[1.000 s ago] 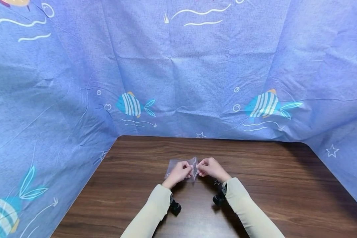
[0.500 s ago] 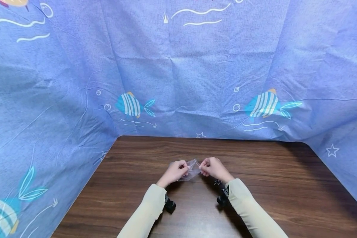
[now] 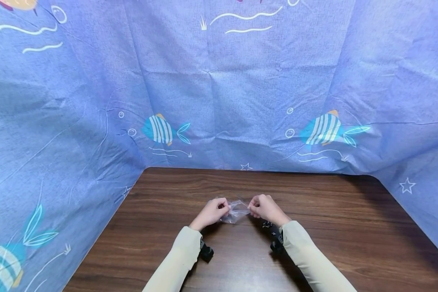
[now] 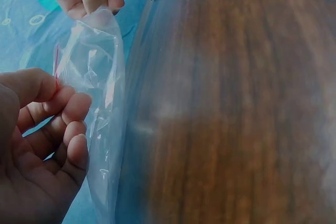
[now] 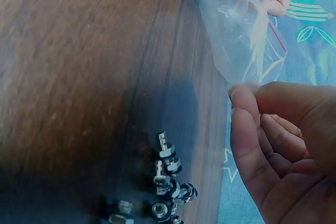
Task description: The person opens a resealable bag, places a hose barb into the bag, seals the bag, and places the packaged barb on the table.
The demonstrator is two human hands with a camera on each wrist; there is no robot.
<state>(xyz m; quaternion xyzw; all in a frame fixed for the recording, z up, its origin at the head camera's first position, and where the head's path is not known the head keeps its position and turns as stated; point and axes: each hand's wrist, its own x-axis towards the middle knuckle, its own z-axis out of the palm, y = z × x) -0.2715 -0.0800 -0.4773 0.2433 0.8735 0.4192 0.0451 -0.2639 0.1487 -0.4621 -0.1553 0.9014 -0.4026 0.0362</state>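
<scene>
A clear plastic zip bag (image 3: 236,211) is stretched between the two hands over the table, with a red line along its mouth in both wrist views. My left hand (image 3: 212,211) pinches one side of the mouth between thumb and forefinger, its other fingers curled loosely. On the opposite side, my right hand (image 3: 267,209) pinches the bag's edge with thumb and fingertip. The mouth looks spread apart, and no contents show through the plastic. Several small shiny metal fittings with hex nuts (image 5: 170,182) lie on the table beside the right hand, partly behind its wrist in the head view.
The dark wood-grain table (image 3: 175,186) is bordered at the back and sides by a blue fish-print cloth (image 3: 241,101). A black camera (image 3: 206,252) sits under the left wrist and another black camera (image 3: 276,245) under the right.
Both hands have moved apart, the left hand to the left and the right hand slightly right. The bag's mouth is drawn wider sideways, and its body has swung toward the near side.
</scene>
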